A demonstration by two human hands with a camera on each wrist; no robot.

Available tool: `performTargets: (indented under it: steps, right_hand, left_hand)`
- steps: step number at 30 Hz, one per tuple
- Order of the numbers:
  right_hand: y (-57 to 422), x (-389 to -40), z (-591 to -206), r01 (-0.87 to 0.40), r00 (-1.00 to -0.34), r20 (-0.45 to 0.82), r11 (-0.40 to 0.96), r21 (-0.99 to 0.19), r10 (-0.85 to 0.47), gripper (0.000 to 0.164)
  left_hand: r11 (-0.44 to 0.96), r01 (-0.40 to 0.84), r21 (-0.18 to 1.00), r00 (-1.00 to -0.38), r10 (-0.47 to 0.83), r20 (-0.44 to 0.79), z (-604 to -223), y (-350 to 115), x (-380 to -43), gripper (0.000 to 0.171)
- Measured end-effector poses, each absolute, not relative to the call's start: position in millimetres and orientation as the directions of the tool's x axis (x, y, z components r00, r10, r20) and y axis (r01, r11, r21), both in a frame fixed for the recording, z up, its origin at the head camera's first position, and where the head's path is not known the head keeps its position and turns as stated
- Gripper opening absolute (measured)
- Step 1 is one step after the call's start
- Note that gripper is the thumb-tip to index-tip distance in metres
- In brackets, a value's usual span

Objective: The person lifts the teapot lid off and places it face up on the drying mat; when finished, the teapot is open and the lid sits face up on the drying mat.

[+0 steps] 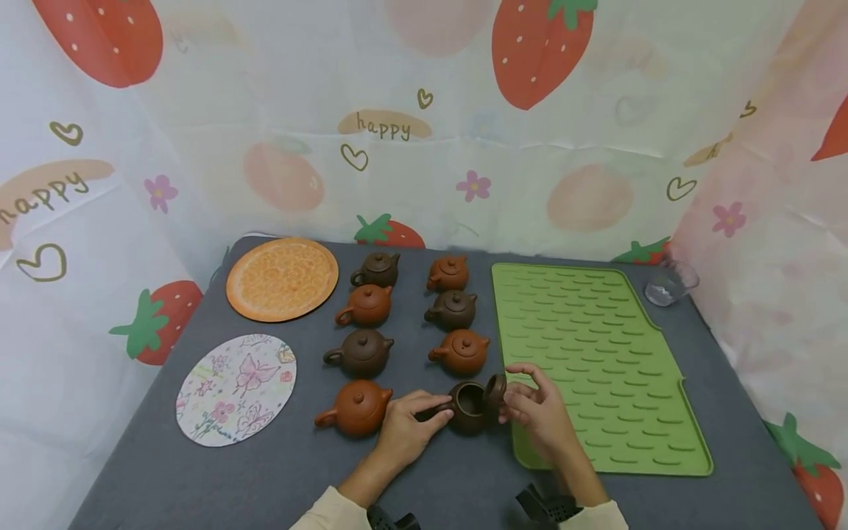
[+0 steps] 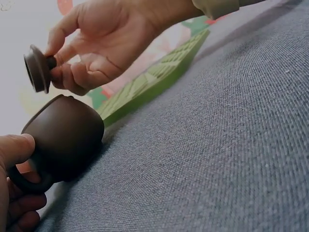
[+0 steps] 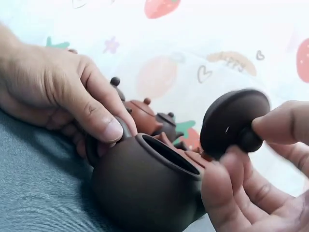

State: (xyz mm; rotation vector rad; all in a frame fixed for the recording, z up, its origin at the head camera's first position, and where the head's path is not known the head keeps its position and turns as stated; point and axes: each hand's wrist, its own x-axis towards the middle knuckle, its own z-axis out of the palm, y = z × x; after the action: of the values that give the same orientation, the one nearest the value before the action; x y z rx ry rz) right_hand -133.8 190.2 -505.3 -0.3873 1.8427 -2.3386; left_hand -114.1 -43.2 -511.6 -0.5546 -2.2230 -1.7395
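A dark brown teapot point(image 1: 467, 414) stands uncovered on the grey cloth, its round mouth showing. My left hand point(image 1: 409, 427) pinches its looped handle point(image 2: 30, 182) between thumb and fingers. Beside and above the mouth, my right hand point(image 1: 538, 412) holds the teapot's lid point(image 3: 235, 121) by its knob, tipped up on edge. In the left wrist view the lid hangs apart from the pot, over its rim. The spout is mostly hidden behind the right fingers in the right wrist view.
Several reddish and dark teapots, such as an orange-brown one point(image 1: 361, 409), stand in two columns behind and left. A green ridged mat point(image 1: 596, 368) lies right, with a clear glass pitcher point(image 1: 670, 283) beyond. Left lie an orange round mat point(image 1: 283, 280) and a butterfly-patterned one point(image 1: 236, 390).
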Motion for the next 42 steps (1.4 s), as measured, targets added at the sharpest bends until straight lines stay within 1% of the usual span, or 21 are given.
performTargets:
  steps: [2,3,5,7,10,14,17,21,27,34,42]
  right_hand:
    - [192.0,-131.7,-508.1,-0.013,-0.937,0.143,-0.379,-0.925,-0.318,0.039]
    - [192.5,-130.9,-509.1,0.008,-0.926,0.158,-0.436,-0.900,-0.343,0.041]
    - [192.7,-129.9,-510.7,0.049,-0.902,0.191,-0.532,-0.845,-0.387,0.041]
    - [192.2,-129.5,-512.3,0.094,-0.885,0.208,-0.597,-0.797,-0.418,0.038]
    - [191.1,-129.2,-512.9,0.123,-0.872,0.226,-0.642,-0.757,-0.433,0.035]
    - [193.4,-127.4,-508.0,0.108,-0.878,0.233,-0.647,-0.755,-0.418,0.030]
    - [200.9,-124.2,-501.5,0.089,-0.896,0.209,-0.620,-0.780,-0.392,0.031]
    - [213.3,-118.6,-493.9,0.053,-0.920,0.163,-0.523,-0.850,-0.358,0.036]
    - [226.8,-111.2,-485.6,-0.017,-0.931,0.154,-0.384,-0.923,-0.330,0.044]
    - [244.4,-104.8,-480.0,-0.069,-0.938,0.160,-0.286,-0.956,-0.308,0.052]
    - [270.1,-98.6,-474.6,-0.059,-0.977,0.063,-0.025,-0.998,-0.201,0.058]
  left_hand:
    - [0.206,0.445,0.871,-0.895,0.137,0.425,-512.4,-43.0,-113.6,0.020]
    - [0.205,0.444,0.872,-0.896,0.137,0.423,-512.7,-42.9,-113.5,0.020]
    - [0.205,0.442,0.873,-0.896,0.137,0.422,-513.1,-42.8,-113.6,0.020]
    - [0.208,0.442,0.873,-0.897,0.138,0.421,-513.0,-42.9,-113.9,0.021]
    - [0.213,0.443,0.871,-0.896,0.138,0.422,-513.2,-43.3,-114.3,0.021]
    - [0.216,0.448,0.867,-0.894,0.136,0.428,-513.5,-43.4,-114.7,0.021]
    - [0.214,0.455,0.864,-0.890,0.135,0.435,-513.2,-43.0,-115.0,0.021]
    - [0.218,0.458,0.862,-0.889,0.128,0.440,-513.2,-42.5,-114.6,0.021]
    - [0.217,0.457,0.862,-0.889,0.125,0.440,-514.4,-42.3,-114.4,0.022]
    - [0.210,0.452,0.867,-0.891,0.151,0.428,-514.3,-44.2,-114.2,0.022]
    - [0.206,0.440,0.874,-0.897,0.152,0.416,-512.9,-44.5,-114.3,0.021]
